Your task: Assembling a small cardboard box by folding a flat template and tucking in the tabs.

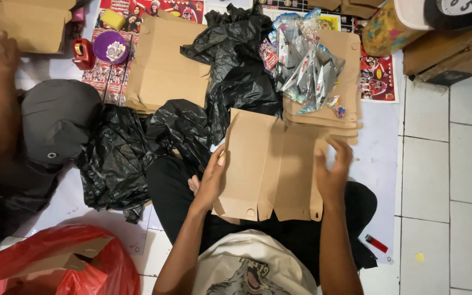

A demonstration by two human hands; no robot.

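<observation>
A flat, unfolded brown cardboard box blank point(271, 164) lies over my lap. My left hand point(210, 177) grips its left edge, thumb on top. At the blank's right side my right hand point(332, 172) presses on it with fingers spread and slightly blurred. Just beyond it, a stack of more flat cardboard blanks point(350, 117) rests on the floor with a clear bag of shiny small packets point(307, 63) on top.
Black plastic bags point(236, 71) lie ahead and to the left. Another cardboard pile point(162, 71) sits further back. A person in a dark cap point(55, 123) sits left, one hand on a carton point(28, 24). Red bag point(61, 262) at bottom left; red lighter point(377, 243) on tiles.
</observation>
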